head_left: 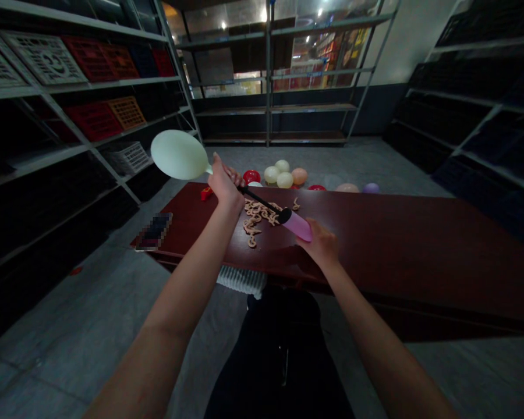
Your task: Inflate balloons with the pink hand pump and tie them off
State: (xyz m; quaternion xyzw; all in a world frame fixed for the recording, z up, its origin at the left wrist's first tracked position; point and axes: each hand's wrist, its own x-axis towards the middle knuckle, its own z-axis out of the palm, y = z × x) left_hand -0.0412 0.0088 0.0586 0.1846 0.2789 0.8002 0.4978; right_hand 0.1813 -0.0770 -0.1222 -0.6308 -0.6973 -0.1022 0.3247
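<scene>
Left of centre, my left hand (pixel 225 181) grips a pale balloon (pixel 179 155) by its neck. My right hand (pixel 323 243) clasps a pink pump (pixel 299 226) mid-frame.

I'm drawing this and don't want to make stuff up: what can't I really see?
Head view:
Mouth of the pale green oval balloon: hidden by the left hand.
Near end of the pink plastic cylinder: covered by the right hand.
Bottom of the purple round balloon: behind the dark red rectangular table.
Details of the dark rectangular phone-like thing: blurred into blocks.
</scene>
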